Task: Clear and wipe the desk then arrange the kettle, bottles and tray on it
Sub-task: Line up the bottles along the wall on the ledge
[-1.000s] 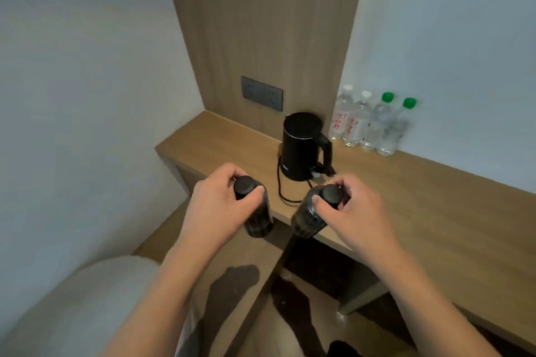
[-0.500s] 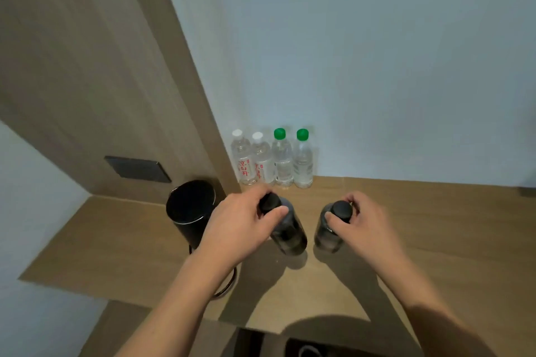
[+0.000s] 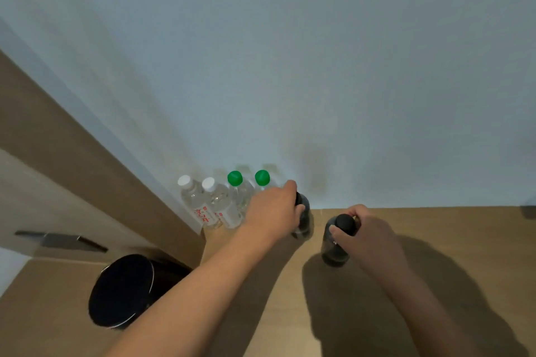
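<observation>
My left hand [image 3: 272, 210] grips a dark bottle with a black cap [image 3: 303, 222] by its top, close to the wall, right of a row of clear water bottles. My right hand [image 3: 368, 236] grips a second dark bottle [image 3: 336, 246] by its cap, a little nearer to me on the wooden desk [image 3: 464, 240]. Two bottles in the row have white caps [image 3: 200, 200] and two have green caps [image 3: 245, 182]. The black kettle [image 3: 124, 290] stands at the lower left, partly behind my left forearm.
A wooden wall panel with a dark socket plate [image 3: 61, 240] rises on the left behind the kettle. The pale wall runs along the back of the desk. A small dark object [image 3: 528, 211] sits at the far right edge.
Both hands have carried the dark bottles away from me toward the wall; the left one now sits beside the green-capped bottles. The view has closed in on the desk and tilted down.
</observation>
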The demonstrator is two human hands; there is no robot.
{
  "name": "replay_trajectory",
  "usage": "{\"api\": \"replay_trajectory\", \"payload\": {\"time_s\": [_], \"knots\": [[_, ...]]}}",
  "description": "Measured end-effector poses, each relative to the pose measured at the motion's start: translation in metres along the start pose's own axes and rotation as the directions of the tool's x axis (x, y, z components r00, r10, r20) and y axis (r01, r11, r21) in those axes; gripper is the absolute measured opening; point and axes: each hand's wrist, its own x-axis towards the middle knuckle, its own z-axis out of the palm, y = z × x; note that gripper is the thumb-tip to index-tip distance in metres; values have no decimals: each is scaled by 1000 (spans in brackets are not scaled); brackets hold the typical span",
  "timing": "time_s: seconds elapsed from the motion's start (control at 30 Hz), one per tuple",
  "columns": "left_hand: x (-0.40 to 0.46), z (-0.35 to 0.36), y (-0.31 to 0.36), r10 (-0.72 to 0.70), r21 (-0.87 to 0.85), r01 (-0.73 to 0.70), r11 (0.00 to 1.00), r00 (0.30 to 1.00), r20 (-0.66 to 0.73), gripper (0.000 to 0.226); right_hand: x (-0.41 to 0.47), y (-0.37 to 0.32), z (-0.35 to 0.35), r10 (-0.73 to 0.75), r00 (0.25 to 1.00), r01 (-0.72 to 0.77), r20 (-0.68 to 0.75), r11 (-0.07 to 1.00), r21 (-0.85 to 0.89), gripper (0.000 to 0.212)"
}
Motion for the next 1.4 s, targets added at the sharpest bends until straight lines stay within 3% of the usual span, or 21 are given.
{"api": "replay_trajectory", "payload": {"time_s": [0.3,0.47,0.57,0.7,0.9,1.0,1.13,1.3,1.4], "knots": [[62,46,2,-147,48,143,989,984,101,21,70,16,23,-55,990,56,129,998,1,24],[65,43,-4,-147,-54,155,986,981,124,24,97,15,43,-130,975,131,182,991,8,16],[49,35,-14,-138,-122,146,982,988,76,19,104,11,52,-197,968,200,158,980,-5,11],[17,26,-31,-175,-159,172,972,984,-5,22,100,8,54,-156,978,158,135,987,-4,12],[-36,13,-40,-169,-234,156,960,985,-37,26,75,-5,52,-46,995,53,93,996,-77,61],[-64,4,-44,-165,-249,149,957,985,-47,27,55,-15,48,21,995,-15,96,998,-60,74],[-102,-5,-53,-168,-257,144,956,983,-74,26,21,-20,55,-13,1000,14,25,999,-32,60],[-147,-12,-64,-157,-272,126,954,983,-95,26,-40,-39,61,-58,998,58,19,998,6,57],[-169,-16,-70,-123,-275,90,957,987,-106,24,-86,-48,58,-69,998,69,3,997,-23,66]]}}
